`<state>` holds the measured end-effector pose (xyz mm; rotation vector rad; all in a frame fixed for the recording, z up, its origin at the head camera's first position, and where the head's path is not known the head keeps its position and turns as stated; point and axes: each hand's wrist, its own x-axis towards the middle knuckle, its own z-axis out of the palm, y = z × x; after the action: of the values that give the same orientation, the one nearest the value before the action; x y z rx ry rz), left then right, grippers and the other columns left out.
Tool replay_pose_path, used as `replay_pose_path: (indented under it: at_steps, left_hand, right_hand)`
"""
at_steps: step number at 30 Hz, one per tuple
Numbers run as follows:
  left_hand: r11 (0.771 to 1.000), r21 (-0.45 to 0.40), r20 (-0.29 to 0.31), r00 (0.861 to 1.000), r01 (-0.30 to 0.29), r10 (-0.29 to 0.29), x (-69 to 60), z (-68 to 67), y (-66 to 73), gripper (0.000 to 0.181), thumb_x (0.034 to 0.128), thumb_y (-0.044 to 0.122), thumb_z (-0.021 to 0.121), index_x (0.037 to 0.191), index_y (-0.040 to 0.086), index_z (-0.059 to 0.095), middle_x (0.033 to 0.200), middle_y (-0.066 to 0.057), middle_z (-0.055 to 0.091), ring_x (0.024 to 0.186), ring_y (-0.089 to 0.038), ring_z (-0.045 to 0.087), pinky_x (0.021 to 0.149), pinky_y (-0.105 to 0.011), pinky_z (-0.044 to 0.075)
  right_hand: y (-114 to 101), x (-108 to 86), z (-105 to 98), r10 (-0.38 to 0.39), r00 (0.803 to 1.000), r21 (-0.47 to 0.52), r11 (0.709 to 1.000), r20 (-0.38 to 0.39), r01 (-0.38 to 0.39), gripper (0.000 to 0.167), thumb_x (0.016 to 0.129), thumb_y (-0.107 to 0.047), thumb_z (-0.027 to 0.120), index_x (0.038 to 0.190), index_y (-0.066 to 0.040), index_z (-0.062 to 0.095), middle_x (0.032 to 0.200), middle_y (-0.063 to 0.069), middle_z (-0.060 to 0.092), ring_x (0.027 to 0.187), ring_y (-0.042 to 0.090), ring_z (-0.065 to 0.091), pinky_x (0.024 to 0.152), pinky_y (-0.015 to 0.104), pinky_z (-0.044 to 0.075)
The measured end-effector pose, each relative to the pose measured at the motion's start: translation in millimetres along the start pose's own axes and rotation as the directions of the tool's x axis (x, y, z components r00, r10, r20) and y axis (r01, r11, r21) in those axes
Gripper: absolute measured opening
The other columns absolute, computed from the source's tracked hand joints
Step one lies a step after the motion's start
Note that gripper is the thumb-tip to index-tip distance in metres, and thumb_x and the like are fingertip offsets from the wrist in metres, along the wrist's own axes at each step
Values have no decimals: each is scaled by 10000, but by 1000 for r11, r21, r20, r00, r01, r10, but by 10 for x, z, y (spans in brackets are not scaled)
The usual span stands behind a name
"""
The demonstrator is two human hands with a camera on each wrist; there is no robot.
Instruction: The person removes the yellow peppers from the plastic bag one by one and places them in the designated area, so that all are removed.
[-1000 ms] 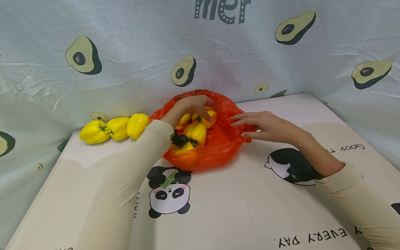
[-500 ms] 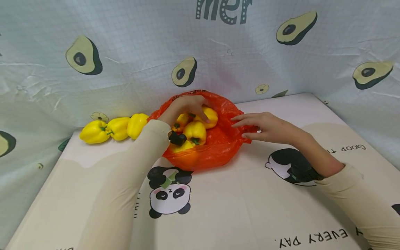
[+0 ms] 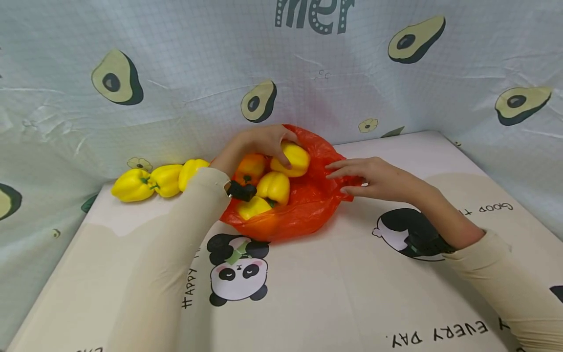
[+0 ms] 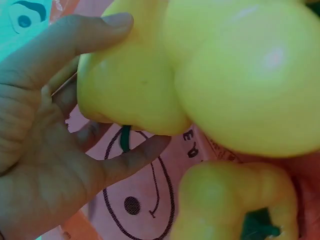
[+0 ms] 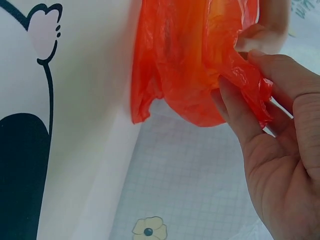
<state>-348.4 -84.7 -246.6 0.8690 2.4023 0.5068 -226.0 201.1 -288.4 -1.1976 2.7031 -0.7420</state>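
Note:
Inside the opening of a red plastic bag (image 3: 303,222), my left hand (image 3: 268,142) grips a yellow bell pepper (image 3: 295,160). In the left wrist view the thumb and fingers of the left hand (image 4: 65,125) curl round that pepper (image 4: 132,80), its green stem pointing down. Several other yellow peppers (image 3: 273,187) lie in the bag; one has an orange tint (image 3: 250,168). My right hand (image 3: 374,178) holds the bag's right edge; in the right wrist view the right hand (image 5: 275,135) pinches the crumpled red plastic (image 5: 245,82) between thumb and fingers.
Left of the bag, three yellow peppers (image 3: 166,180) lie in a row on the table near its back edge, the rightmost partly behind my left sleeve (image 3: 176,254). A cloth (image 3: 189,58) with printed avocados hangs behind the table. The table cover (image 3: 308,293) carries printed pandas and words.
My left hand has risen slightly, and the pepper in its grip has shifted up and right. The bag's left rim has moved under the left forearm. The right hand stays nearly still.

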Motion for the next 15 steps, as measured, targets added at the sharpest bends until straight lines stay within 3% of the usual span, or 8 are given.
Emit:
replay_pose_path:
  at_steps: [5,10,15]
  left_hand:
    - [997,38,13,997,-73,73,-129,-21,26,561,875,271,805,1389,231,585,1326,-19,555,1206,-233,477,1041,-392,449]
    - [983,-37,8,984,-177,178,-268,-2,23,564,871,219,794,1395,201,585,1339,-19,573,1190,-231,496,1011,-413,460]
    - [976,-63,-31,977,-211,209,-466,9,37,523,877,222,785,1374,221,623,1350,8,578,1194,-209,501,1008,-399,458]
  right_hand:
    - [8,-19,-9,-1,1000,3,1000,-4,1,426,947,-150,731,1362,-104,648,1476,62,559,1168,207,632,835,288,586]
    - [5,-41,-13,8,1000,1,1000,-4,-8,438,947,-151,731,1373,-101,639,1471,55,564,1078,152,643,820,278,585]
    - [-6,-62,-28,-3,1000,-1,1000,-4,3,444,952,-157,725,1382,-99,631,1471,54,564,1103,173,643,827,281,585]
